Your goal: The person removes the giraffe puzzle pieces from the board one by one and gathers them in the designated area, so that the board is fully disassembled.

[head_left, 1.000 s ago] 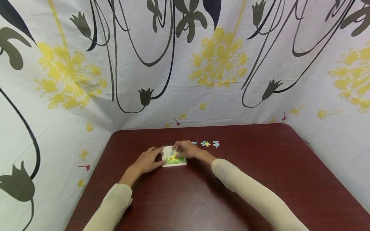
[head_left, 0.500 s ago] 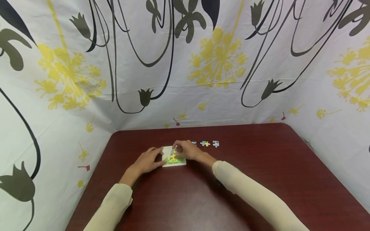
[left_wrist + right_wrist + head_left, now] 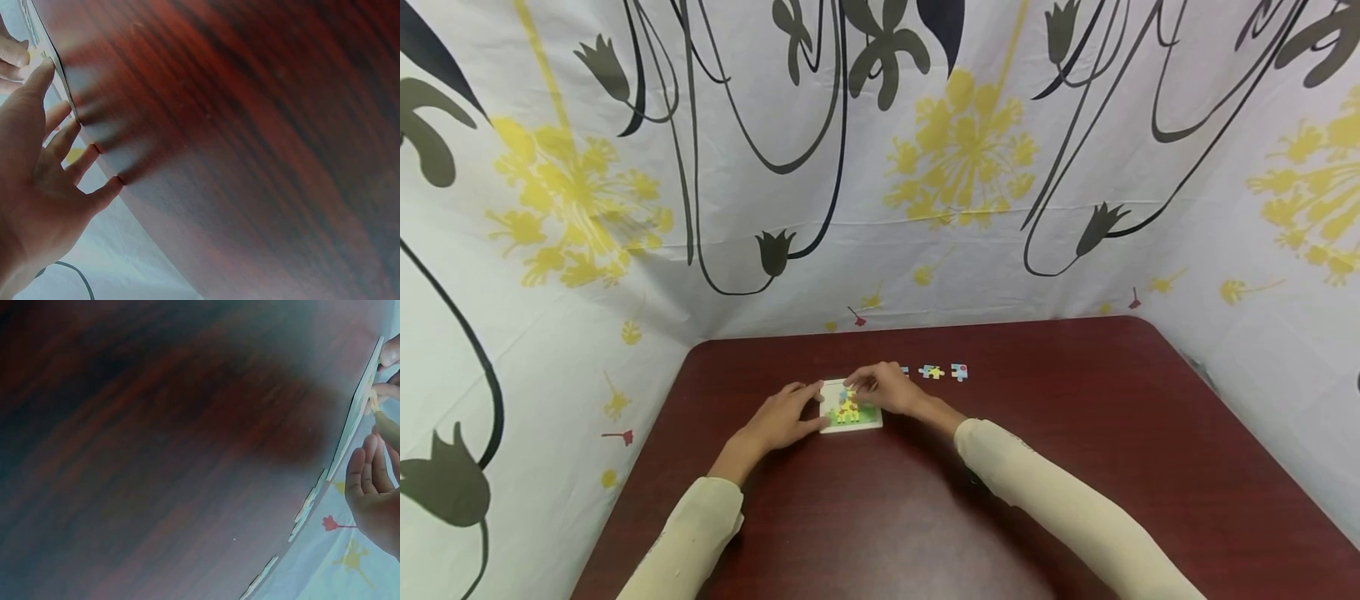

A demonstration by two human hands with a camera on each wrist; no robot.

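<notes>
A small white-framed puzzle board with a giraffe picture on green lies on the table. My left hand rests at its left side, the thumb and a finger touching the frame. In the left wrist view, that left hand's fingers are spread and fairly straight. Over the upper right of the board, my right hand pinches a puzzle piece, seen edge-on as a small yellowish puzzle piece in the right wrist view. My fingers partly cover the board's right side.
Loose jigsaw pieces lie in a row behind and right of the board: a blue and yellow one, one with a red spot, and a partly hidden one. The dark red tabletop ends at a flower-printed cloth.
My right hand has shifted very slightly at the board's upper right, and more of the giraffe picture shows. The left hand stays where it was.
</notes>
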